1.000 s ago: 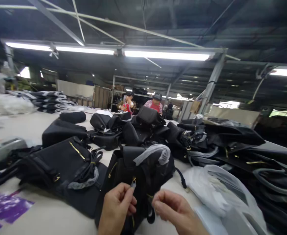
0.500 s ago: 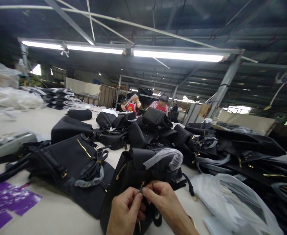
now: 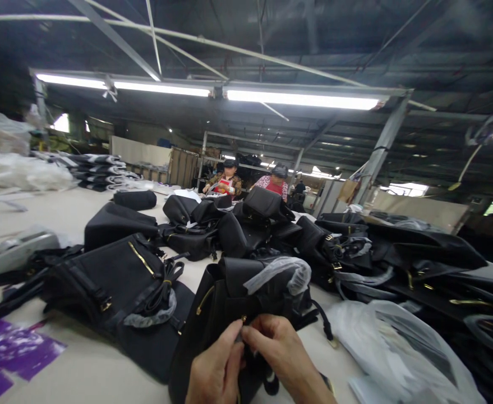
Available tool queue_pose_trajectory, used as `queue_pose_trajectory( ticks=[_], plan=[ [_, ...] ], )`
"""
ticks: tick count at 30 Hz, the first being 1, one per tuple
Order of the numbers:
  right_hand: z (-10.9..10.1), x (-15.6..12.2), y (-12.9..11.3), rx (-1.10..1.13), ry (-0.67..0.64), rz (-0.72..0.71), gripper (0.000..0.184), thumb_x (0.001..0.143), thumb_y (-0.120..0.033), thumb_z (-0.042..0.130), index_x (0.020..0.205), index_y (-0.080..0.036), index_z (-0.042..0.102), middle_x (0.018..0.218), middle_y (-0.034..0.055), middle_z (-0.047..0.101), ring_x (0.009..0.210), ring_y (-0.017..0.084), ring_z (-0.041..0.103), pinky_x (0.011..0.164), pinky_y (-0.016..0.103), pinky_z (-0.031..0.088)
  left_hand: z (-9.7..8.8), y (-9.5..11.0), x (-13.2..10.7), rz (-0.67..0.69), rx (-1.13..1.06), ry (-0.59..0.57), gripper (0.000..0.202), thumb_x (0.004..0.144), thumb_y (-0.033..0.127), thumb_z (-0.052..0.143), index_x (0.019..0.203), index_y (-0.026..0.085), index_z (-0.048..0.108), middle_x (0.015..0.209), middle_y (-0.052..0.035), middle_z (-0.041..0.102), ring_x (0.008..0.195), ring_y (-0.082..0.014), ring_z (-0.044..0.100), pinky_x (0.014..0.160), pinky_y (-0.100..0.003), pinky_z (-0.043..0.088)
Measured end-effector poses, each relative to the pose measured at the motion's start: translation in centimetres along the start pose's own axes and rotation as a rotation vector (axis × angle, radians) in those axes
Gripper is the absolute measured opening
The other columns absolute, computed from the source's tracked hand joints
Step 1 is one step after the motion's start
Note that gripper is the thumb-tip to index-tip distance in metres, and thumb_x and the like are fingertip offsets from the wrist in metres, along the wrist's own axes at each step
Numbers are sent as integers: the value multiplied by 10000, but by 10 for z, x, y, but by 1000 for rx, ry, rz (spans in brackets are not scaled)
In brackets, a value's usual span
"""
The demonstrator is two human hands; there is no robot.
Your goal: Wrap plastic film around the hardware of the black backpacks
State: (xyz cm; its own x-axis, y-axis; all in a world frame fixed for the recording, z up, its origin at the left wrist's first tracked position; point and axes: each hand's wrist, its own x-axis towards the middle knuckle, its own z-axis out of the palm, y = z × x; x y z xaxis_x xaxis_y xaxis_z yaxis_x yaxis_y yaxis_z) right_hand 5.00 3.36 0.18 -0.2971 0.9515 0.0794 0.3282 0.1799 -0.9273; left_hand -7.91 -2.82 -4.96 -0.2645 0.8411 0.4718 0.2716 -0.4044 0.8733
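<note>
A black backpack (image 3: 229, 297) stands upright before me, with plastic wrap (image 3: 280, 275) around its top handle and a gold zipper on its left side. Both my hands meet at its front. The fingers of my left hand (image 3: 216, 365) are pinched together just below a small gold fitting (image 3: 243, 318). Thumb and forefinger of my right hand (image 3: 282, 348) close at the same spot, touching the left fingertips. Between them is a small greyish piece, mostly hidden, whose kind I cannot make out.
Another black backpack (image 3: 115, 286) lies to the left, beside purple sheets (image 3: 19, 356). A clear plastic bag (image 3: 401, 342) sits at the right. More black bags (image 3: 246, 224) cover the table behind. Two people (image 3: 225, 182) work at the far side.
My left fingers have moved up slightly, closer to the gold fitting, and cover more of it. The right hand keeps its pinch nearby. A person at the back has lowered their arms.
</note>
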Motion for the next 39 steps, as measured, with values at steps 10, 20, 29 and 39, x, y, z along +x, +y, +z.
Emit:
queue_pose_trajectory(
  ticks=[10, 20, 29, 39],
  plan=[
    [-4, -9, -3, 88, -25, -91, 220, 733, -360, 658, 750, -154, 733, 723, 61, 722, 717, 224, 628, 672, 316, 464, 11, 15, 1, -225, -219, 114, 444, 797, 624, 622, 905, 202, 705, 606, -16, 694, 499, -166, 673, 499, -213, 554],
    [18, -15, 19, 169, 261, -129, 244, 732, -432, 727, 732, -192, 683, 725, 21, 636, 629, 177, 568, 592, 274, 459, 10, 26, 6, -280, -330, 98, 477, 745, 635, 675, 852, 170, 695, 565, -3, 661, 469, -119, 612, 463, -174, 500],
    [12, -25, 15, 336, 122, 66, 478, 686, -644, 721, 689, -166, 705, 543, -14, 531, 492, 112, 437, 418, 220, 316, 13, 22, 1, -209, -212, 92, 459, 795, 645, 604, 872, 202, 695, 564, -7, 676, 469, -150, 643, 460, -191, 491],
    [21, -20, 16, 765, -22, 272, 552, 478, -593, 889, 683, -169, 603, 461, -80, 488, 372, 28, 376, 369, 131, 190, 9, 12, -1, -145, -159, 76, 384, 834, 533, 604, 1038, 209, 635, 503, 45, 582, 452, -143, 571, 486, -203, 467]
  ],
)
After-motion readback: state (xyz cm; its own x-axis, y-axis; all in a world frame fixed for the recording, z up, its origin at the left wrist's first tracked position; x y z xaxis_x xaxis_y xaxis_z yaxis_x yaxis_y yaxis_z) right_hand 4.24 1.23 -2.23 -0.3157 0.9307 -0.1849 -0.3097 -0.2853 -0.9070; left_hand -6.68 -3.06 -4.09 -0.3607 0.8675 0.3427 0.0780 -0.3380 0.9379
